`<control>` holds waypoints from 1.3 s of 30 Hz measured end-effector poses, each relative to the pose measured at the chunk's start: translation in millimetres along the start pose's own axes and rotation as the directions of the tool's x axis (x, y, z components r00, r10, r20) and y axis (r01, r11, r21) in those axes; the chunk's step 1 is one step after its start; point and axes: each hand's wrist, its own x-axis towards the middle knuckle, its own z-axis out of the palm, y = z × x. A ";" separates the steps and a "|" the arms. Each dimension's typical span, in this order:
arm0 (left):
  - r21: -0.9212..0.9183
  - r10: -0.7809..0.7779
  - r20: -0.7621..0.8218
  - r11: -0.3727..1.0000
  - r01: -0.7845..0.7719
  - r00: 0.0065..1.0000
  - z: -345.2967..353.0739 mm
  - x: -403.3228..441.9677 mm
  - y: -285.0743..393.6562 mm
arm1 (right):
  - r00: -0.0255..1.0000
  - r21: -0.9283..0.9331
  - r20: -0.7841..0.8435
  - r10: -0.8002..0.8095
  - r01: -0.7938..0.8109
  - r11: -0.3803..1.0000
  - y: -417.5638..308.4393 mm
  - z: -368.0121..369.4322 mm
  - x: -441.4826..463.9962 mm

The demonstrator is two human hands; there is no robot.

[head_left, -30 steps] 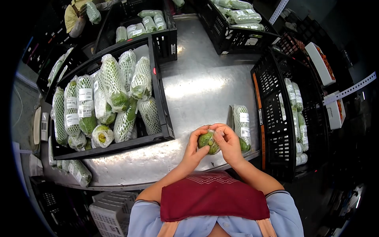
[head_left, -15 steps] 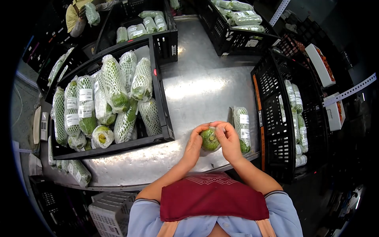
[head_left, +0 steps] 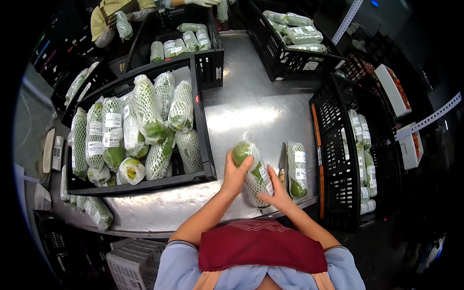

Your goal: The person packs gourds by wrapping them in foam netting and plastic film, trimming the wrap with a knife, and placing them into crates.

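Green net-wrapped vegetable (head_left: pixel 257 180) between left hand (head_left: pixel 236 174) and right hand (head_left: pixel 279 193); knife (head_left: pixel 283 158) nearby.

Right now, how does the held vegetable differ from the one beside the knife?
The held vegetable is between left hand and right hand; the other lies on the table by the knife. The held one's green end faces away from the apron, the other's toward it. Both have white netting and labels.

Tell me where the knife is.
In the head view, the knife lies right of centre on the metal table, between the right hand and a netted vegetable.
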 end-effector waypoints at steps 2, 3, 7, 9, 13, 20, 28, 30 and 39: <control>-0.111 -0.091 -0.013 0.990 0.090 0.996 7.5 1.7 -2.0 | 0.997 0.018 0.042 0.060 -0.061 0.998 0.1 1.2 -7.4; -0.109 -0.110 0.023 0.988 0.112 0.994 8.8 -0.1 -2.2 | 0.992 0.124 0.069 0.103 -0.111 0.986 1.3 -1.9 -10.0; -0.118 -0.192 0.262 0.966 0.229 0.946 8.2 4.5 5.1 | 0.976 0.460 0.144 0.164 -0.213 0.862 2.2 -22.2 -16.1; -0.087 -0.139 0.396 0.978 0.188 0.908 10.8 2.2 13.4 | 0.952 0.545 0.250 0.178 -0.290 0.787 -3.3 -28.8 -22.3; -0.182 -0.101 0.376 0.967 0.180 0.921 16.9 -2.4 10.2 | 0.929 0.576 0.334 0.163 -0.337 0.745 -4.8 -25.0 -25.0; -0.183 -0.061 0.257 0.977 0.110 0.965 24.9 -16.1 17.2 | 0.914 0.592 0.356 0.196 -0.383 0.709 0.3 -29.9 -24.5; -0.031 -0.208 0.535 0.964 0.265 0.819 20.3 -23.5 32.8 | 0.865 0.682 0.486 0.128 -0.467 0.563 21.3 -49.9 -39.1; -0.011 -0.224 0.519 0.963 0.268 0.825 22.0 -26.8 32.2 | 0.858 0.711 0.503 0.103 -0.479 0.515 31.6 -50.0 -40.9; 0.070 -0.166 0.493 0.986 0.151 0.854 26.8 -43.0 35.1 | 0.820 0.742 0.572 0.027 -0.531 0.409 34.9 -43.1 -46.0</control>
